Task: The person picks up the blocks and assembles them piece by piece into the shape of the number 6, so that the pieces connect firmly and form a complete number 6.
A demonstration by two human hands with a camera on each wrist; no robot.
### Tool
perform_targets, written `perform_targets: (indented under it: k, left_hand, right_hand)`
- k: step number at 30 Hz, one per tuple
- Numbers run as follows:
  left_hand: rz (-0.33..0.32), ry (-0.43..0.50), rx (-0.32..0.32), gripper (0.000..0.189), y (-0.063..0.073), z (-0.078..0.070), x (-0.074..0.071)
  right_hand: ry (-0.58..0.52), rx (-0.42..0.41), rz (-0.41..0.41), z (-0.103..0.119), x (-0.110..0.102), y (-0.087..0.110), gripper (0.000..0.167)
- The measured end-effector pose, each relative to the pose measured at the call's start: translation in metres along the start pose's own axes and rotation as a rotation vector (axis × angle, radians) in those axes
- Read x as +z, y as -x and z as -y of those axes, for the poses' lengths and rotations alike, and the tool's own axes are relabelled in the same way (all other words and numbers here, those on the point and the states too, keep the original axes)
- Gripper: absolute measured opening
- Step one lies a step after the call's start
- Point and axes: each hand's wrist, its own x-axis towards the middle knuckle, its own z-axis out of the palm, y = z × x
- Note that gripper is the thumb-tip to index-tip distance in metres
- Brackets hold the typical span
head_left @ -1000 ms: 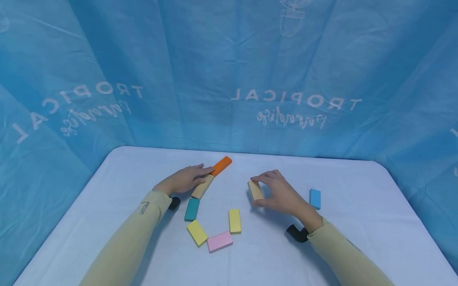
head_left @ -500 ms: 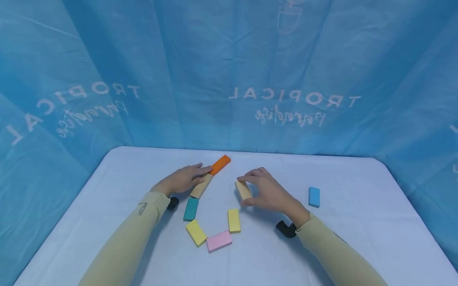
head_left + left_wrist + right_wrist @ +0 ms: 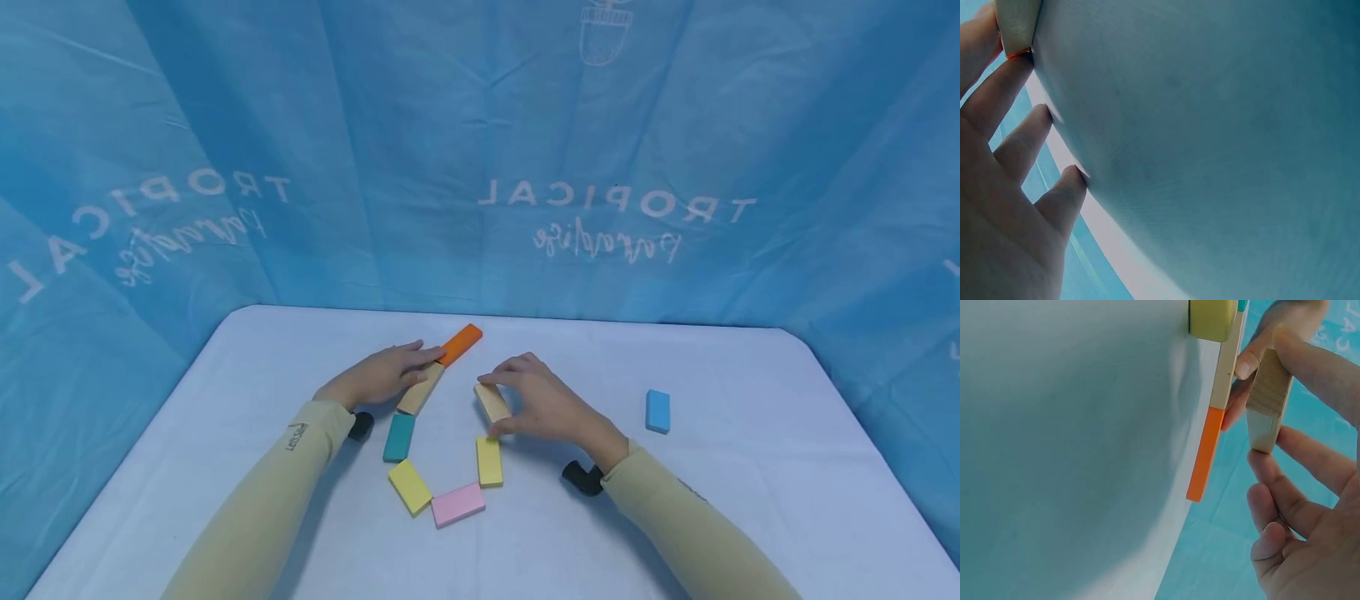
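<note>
My right hand (image 3: 551, 404) pinches a plain wooden block (image 3: 492, 404) between thumb and fingers. The block is tilted, close above the upright-lying yellow block (image 3: 490, 462). In the right wrist view the held wooden block (image 3: 1269, 400) has the thumb at one end and fingertips at the other. My left hand (image 3: 381, 375) rests with extended fingers at another plain wooden block (image 3: 422, 390), its fingertips right where that block meets the orange block (image 3: 461, 344). In the left wrist view the thumb and index finger lie beside the wooden block (image 3: 1017, 25).
Below the left hand, a curved row continues with a teal block (image 3: 399, 437), a second yellow block (image 3: 410, 487) and a pink block (image 3: 458, 505). A blue block (image 3: 657, 412) lies apart at the right. Blue printed curtain (image 3: 420, 167) hangs behind the white table (image 3: 750, 467).
My right hand has carried the wooden block left, to just above the yellow block. The left hand has stayed at the wooden and orange blocks.
</note>
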Motion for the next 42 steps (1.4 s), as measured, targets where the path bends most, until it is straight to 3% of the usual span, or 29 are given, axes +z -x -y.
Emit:
perform_targets:
  k: [28,42]
  left_hand:
    - [0.0,0.004,0.016,0.054,-0.002,0.003,-0.004]
    - [0.0,0.006,0.009,0.054,-0.003,0.002,0.0]
  right_hand:
    - [-0.02,-0.147,0.178,0.005,0.002,-0.031,0.068]
    - [-0.004,-0.116,0.21,0.0,0.004,-0.032,0.067]
